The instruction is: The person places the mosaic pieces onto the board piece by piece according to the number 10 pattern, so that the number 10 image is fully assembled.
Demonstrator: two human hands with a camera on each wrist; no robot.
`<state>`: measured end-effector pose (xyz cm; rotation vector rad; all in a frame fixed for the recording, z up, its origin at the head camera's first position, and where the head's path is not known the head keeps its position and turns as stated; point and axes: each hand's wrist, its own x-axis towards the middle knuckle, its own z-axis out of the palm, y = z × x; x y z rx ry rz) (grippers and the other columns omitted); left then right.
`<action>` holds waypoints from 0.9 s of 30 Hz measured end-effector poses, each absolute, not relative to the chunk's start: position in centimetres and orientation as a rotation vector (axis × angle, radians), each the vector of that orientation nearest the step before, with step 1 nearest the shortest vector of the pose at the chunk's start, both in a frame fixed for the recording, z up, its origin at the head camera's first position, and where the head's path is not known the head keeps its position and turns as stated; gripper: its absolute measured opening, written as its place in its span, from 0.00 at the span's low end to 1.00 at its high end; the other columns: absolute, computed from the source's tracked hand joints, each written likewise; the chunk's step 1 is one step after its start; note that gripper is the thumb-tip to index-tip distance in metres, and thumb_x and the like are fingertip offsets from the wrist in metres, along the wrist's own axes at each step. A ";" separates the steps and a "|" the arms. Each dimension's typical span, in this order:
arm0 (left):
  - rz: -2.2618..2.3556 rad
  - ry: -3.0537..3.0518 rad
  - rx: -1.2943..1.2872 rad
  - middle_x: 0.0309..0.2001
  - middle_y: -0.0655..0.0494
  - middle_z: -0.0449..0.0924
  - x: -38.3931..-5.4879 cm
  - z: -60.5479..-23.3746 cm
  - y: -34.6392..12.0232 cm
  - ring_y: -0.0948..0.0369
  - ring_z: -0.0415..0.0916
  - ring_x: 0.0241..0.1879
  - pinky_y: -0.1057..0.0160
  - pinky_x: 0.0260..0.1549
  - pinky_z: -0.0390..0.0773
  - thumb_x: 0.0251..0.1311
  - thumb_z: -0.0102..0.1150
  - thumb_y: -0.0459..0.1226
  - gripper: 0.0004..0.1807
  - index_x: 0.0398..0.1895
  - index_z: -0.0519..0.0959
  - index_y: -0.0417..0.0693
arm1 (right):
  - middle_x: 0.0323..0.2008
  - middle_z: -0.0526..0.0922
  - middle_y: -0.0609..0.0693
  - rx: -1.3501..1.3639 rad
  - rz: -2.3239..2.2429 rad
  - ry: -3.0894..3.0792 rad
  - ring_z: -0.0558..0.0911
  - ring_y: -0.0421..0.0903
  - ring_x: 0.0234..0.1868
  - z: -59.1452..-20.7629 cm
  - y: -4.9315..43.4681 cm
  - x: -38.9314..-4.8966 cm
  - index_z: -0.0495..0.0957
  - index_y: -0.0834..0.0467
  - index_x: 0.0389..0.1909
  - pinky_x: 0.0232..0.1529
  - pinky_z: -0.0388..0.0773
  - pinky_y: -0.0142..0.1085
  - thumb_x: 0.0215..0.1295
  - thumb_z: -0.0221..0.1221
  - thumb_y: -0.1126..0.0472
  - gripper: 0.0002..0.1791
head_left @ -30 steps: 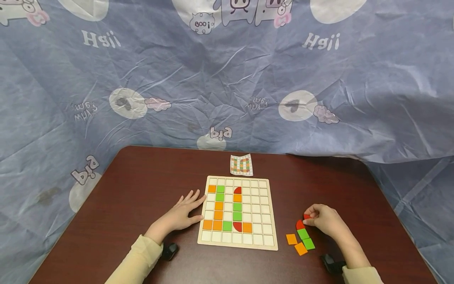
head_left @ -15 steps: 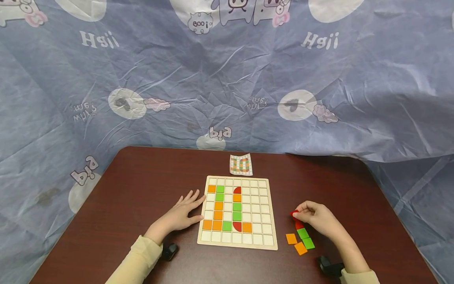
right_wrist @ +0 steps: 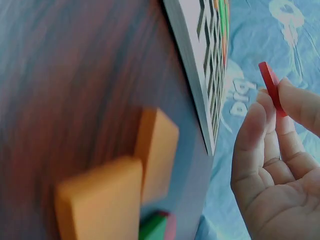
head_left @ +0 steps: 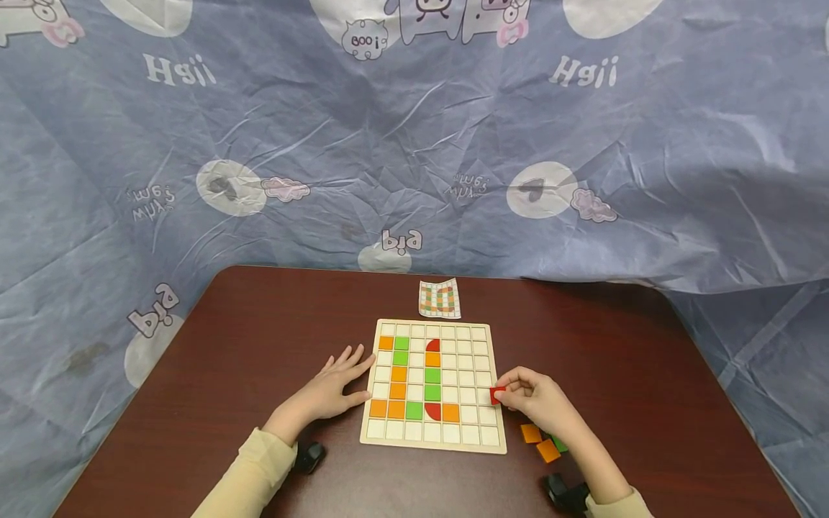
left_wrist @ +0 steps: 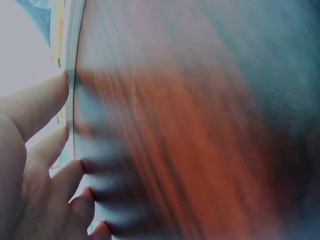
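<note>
A pale square grid board [head_left: 432, 447] lies on the dark table, with orange, green and red tiles set in some cells. Along its left edge, my left hand [head_left: 327, 392] lies with fingers spread; the left wrist view has the thumb and a fingertip against the board's side. Above the right rim, my right hand [head_left: 540, 399] pinches a red tile [head_left: 496, 395] between thumb and fingers. The right wrist view shows that tile [right_wrist: 273, 90] held on edge, apart from the board. Its full outline is partly hidden by the fingertips.
Loose orange tiles [head_left: 547, 451] and a partly covered green tile [head_left: 560, 444] lie right of the board, below my right forearm. A red edge [right_wrist: 171, 225] shows behind the green one. A printed pattern card [head_left: 439, 299] lies beyond the board. Patterned cloth [head_left: 414, 144] hangs behind the table.
My right hand has lifted a red tile from the loose pile and carried it left to the board's right edge. My left hand has stayed in place.
</note>
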<state>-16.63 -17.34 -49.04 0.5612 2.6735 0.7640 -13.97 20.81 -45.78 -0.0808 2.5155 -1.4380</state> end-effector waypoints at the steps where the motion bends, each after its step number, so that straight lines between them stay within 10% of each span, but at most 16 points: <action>1: 0.764 2.674 0.557 0.79 0.45 0.46 -16.6 -49.0 -17.3 0.45 0.39 0.79 0.38 0.75 0.41 0.67 0.59 0.48 0.38 0.77 0.57 0.56 | 0.30 0.83 0.51 -0.082 -1.441 2.506 0.81 0.45 0.28 -45.9 20.5 -14.0 0.81 0.60 0.39 0.31 0.80 0.33 0.58 0.69 0.59 0.12; 27: 0.752 2.654 0.556 0.79 0.44 0.44 -16.7 -48.8 -17.2 0.44 0.37 0.79 0.38 0.75 0.39 0.68 0.58 0.48 0.38 0.78 0.56 0.55 | 0.23 0.77 0.43 -0.207 -1.117 2.732 0.75 0.36 0.24 -46.6 15.9 -13.3 0.81 0.53 0.21 0.27 0.72 0.27 0.53 0.71 0.65 0.08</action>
